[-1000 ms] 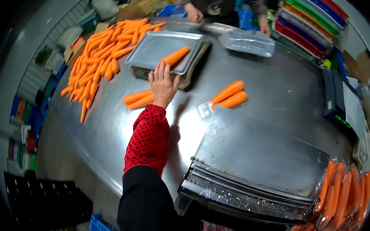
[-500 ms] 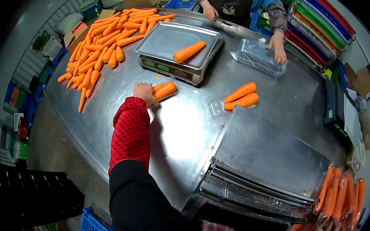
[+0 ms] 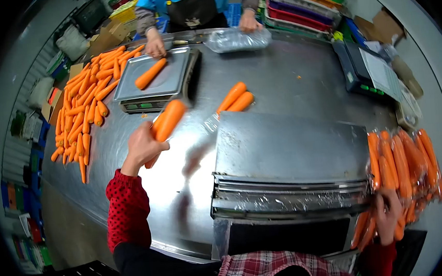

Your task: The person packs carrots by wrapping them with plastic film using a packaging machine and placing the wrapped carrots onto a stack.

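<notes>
My left hand is closed around a pair of carrots, raised above the metal table in front of the scale. My right hand is at the right end of the wrapping machine, beside wrapped carrots; its fingers are bent, and what they hold, if anything, is hidden. One loose carrot lies on the scale's tray. Two more carrots rest on a clear tray behind the machine.
A heap of loose carrots covers the table's left side. Across the table, a person's hand touches the scale's far edge, the other a clear plastic pack. A dark device stands at the right, near stacked coloured crates.
My left hand has lifted the carrot pair off the table. My right hand has come into view. The other person's hand has moved to the scale. The view has swung right.
</notes>
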`<state>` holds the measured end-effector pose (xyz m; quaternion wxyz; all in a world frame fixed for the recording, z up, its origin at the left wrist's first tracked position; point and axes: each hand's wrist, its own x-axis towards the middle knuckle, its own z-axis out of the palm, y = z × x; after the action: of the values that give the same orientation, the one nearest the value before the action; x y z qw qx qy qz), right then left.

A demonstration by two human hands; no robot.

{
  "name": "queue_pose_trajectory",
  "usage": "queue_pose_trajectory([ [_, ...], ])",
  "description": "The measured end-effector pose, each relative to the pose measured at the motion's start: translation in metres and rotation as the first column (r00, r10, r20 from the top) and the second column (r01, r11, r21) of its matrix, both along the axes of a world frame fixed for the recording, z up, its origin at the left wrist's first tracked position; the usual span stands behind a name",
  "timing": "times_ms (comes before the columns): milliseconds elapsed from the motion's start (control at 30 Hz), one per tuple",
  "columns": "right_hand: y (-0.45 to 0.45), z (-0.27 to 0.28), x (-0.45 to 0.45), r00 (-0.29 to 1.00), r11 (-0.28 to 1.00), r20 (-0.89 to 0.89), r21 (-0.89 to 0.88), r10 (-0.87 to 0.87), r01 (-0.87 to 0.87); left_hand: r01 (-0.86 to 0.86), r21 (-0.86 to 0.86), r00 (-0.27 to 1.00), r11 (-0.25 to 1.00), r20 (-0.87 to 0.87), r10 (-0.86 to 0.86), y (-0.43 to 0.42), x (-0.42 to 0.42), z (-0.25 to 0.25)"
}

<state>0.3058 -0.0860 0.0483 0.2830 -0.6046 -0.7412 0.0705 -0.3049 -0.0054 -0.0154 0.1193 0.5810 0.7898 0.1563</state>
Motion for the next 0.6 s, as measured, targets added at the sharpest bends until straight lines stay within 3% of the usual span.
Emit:
queue_pose_trajectory([
  [100, 0.041, -0.006, -0.045, 0.985, 0.994, -0.134, 0.042, 0.104, -0.099, 0.468, 0.181, 0.877, 0.865, -0.215, -0.43, 0.028, 0.096, 0.035],
  [167, 0.07, -0.009, -0.071, 0.956, 0.975, -0.202, 0.116, 0.211, -0.191, 0.657, 0.15, 0.749, 0.739, -0.242, -0.617, 0.045, 0.168, 0.04],
  [267, 0.106, -0.029, -0.087, 0.967, 0.926, -0.011, 0.288, 0.256, -0.242, 0.756, 0.028, 0.65, 0.654, -0.152, -0.745, 0.061, 0.258, 0.021],
  [300, 0.113, -0.037, -0.087, 0.972, 0.94, 0.038, 0.25, 0.231, -0.233, 0.785, 0.035, 0.617, 0.619, -0.146, -0.774, 0.064, 0.28, 0.011],
  [367, 0.12, -0.064, -0.08, 0.967, 0.963, 0.149, 0.143, 0.206, -0.227, 0.783, -0.121, 0.6, 0.61, -0.11, -0.793, 0.062, 0.314, 0.008],
  [433, 0.117, -0.095, -0.073, 0.951, 0.957, 0.189, 0.115, 0.244, -0.268, 0.794, -0.077, 0.593, 0.603, -0.119, -0.796, 0.056, 0.319, 0.01],
  [500, 0.11, -0.096, -0.069, 0.953, 0.954, 0.145, 0.105, 0.266, -0.282, 0.756, 0.268, 0.653, 0.598, -0.237, -0.719, 0.041, 0.299, 0.004],
  [567, 0.111, -0.093, -0.071, 0.957, 0.952, 0.081, 0.11, 0.278, -0.286, 0.619, 0.214, 0.784, 0.756, -0.223, -0.579, 0.02, 0.27, 0.004],
  [600, 0.111, -0.091, -0.071, 0.961, 0.957, 0.084, 0.099, 0.264, -0.272, 0.62, 0.222, 0.784, 0.753, -0.126, -0.608, 0.015, 0.257, -0.012],
])
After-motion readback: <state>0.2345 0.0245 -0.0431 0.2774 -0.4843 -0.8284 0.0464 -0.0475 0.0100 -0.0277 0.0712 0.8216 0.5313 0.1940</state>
